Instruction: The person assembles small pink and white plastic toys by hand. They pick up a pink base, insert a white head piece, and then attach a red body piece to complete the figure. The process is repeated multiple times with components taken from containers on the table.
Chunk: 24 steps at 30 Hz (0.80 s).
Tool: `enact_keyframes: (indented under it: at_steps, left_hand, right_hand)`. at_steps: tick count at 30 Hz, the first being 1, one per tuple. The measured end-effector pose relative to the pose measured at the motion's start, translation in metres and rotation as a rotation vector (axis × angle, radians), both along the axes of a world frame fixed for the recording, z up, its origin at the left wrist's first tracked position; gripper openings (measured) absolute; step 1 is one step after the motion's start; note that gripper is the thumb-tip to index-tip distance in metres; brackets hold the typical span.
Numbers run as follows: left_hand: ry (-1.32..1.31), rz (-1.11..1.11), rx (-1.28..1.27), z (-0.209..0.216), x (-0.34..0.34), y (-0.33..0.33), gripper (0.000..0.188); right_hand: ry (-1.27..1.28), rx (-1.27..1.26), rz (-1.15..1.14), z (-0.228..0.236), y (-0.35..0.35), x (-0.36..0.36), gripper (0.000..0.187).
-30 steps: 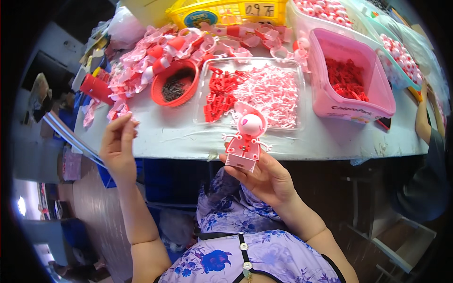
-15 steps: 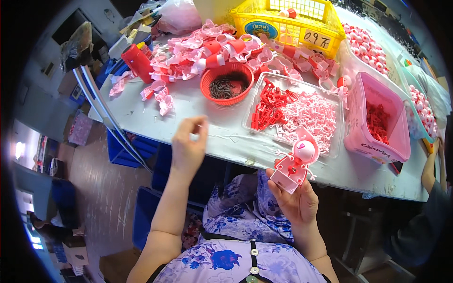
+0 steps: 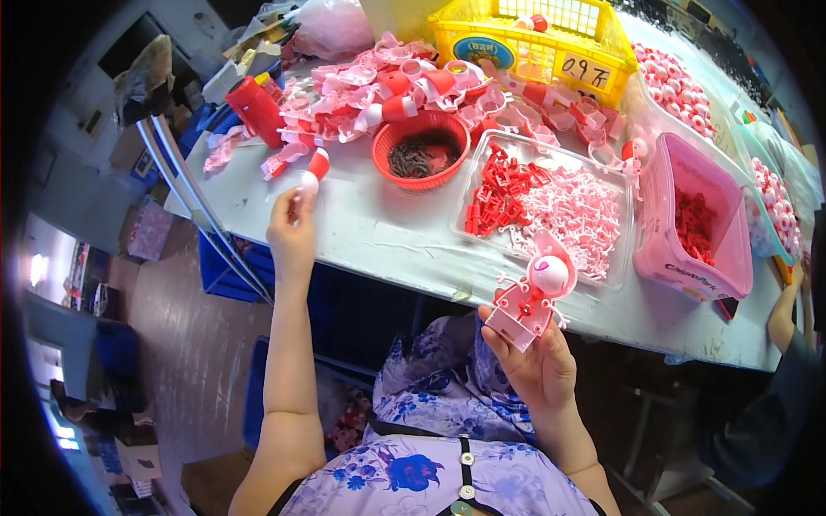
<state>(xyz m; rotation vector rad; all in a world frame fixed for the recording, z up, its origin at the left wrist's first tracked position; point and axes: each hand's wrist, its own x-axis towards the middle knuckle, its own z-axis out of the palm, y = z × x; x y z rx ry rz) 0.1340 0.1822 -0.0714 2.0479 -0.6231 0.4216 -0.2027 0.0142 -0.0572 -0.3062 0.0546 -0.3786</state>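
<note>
My left hand (image 3: 292, 228) is raised over the table's near left part, fingertips pinched on the lower end of a curved red and pale pink plastic shell piece (image 3: 318, 165). My right hand (image 3: 538, 361) holds a partly assembled pink and red plastic toy figure (image 3: 529, 297) near the table's front edge. This figure has a round head with a pointed pink top, thin pale arms sticking out and an open body showing red inside. Between the hands and farther back stands a red basket (image 3: 383, 163) with small dark metal-looking pieces.
Loose pink and red shells (image 3: 344, 90) are heaped at the back, beside a red cylinder (image 3: 255, 110). A clear tray (image 3: 602, 279) holds small red and pink parts. Right of it is a pink bin (image 3: 654, 215) of red parts. Behind stands a yellow crate (image 3: 533, 47). Another person's arm (image 3: 785, 305) shows at the right.
My left hand has moved left and slightly down, and now grips a red and pink shell piece; before, its fingers held nothing visible. My right hand still holds the toy figure, almost unmoved.
</note>
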Motion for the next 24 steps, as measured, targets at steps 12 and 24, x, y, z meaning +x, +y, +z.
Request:
enact_keyframes:
  at_steps: [12,24]
  left_hand:
    - [0.826,-0.489,-0.054,0.040,0.013,-0.021,0.035]
    - [-0.197,-0.092,0.449,0.014,-0.085,-0.041,0.042]
  right_hand:
    - [-0.009,-0.006,0.101,0.004,0.007,0.013,0.066]
    - [-0.089,0.092,0.137,-0.007,0.007,0.022,0.063]
